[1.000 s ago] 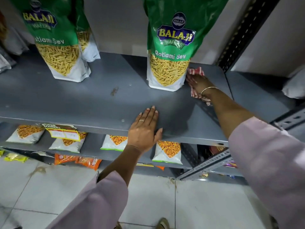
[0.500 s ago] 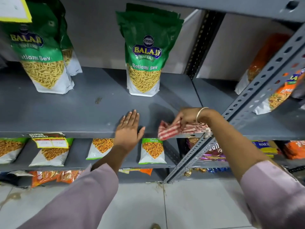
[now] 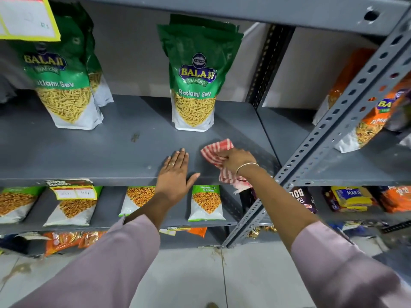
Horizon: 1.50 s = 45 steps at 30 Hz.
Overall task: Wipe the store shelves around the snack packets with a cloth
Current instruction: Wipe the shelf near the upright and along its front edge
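Observation:
A grey metal shelf (image 3: 93,156) carries green Ratlami Sev packets, one upright at the middle (image 3: 195,90) and others at the left (image 3: 64,85). My right hand (image 3: 238,160) grips a red-and-white striped cloth (image 3: 216,148) and presses it on the shelf in front of the middle packet; part of the cloth hangs over the front edge. My left hand (image 3: 175,176) lies flat on the shelf's front edge, fingers together, just left of the cloth. A small brown smudge (image 3: 135,137) marks the shelf between the packets.
A perforated grey upright (image 3: 333,125) slants across the right. Orange snack packets (image 3: 364,127) stand on the neighbouring shelf. Smaller packets (image 3: 205,203) and a yellow price tag (image 3: 74,192) sit on the shelf below. The tiled floor (image 3: 244,274) is beneath.
My right hand pulled the cloth from beside the middle packet to the front edge, then pushed it back onto the shelf. My left hand stayed flat. The view rose.

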Motion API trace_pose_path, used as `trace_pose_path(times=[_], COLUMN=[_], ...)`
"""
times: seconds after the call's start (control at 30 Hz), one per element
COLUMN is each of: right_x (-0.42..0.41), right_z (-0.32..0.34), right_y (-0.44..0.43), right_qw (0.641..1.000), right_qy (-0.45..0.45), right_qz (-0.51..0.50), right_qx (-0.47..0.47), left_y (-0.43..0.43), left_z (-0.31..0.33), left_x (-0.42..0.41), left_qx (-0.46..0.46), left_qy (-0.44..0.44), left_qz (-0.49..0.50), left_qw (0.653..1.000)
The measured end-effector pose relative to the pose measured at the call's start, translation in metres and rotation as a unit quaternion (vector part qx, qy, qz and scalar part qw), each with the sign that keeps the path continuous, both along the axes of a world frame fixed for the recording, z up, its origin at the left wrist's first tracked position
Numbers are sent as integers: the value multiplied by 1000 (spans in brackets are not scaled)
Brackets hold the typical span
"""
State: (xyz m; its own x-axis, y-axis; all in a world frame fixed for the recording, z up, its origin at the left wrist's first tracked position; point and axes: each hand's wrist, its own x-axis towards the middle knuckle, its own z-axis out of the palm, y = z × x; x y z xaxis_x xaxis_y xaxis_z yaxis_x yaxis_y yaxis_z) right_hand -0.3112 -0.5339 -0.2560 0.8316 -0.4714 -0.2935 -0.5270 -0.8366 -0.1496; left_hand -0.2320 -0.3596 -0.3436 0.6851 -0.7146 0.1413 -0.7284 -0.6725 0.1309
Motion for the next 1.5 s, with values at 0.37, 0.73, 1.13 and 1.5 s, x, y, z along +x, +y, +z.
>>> trace_pose_path(times=[0.37,0.73,1.13,1.5], right_x=[14,23,64,126], right_z=[-4,57,198,330], right_y=[13,38,208,337], right_qw=[982,816,921,887], right_qy=[-91,-231,-165,-262], right_qz=[-121,-177,-19,93], right_qx=[114,499,352,368], left_y=[-42,-5,187,346], left_z=[41,103,230,383], left_x=[-14,7,63,119], left_qx=[-93,-358,-365,-423], left_qy=[181,407,425,414], left_qz=[179,153,-21,-96], left_qw=[962,826,828,801])
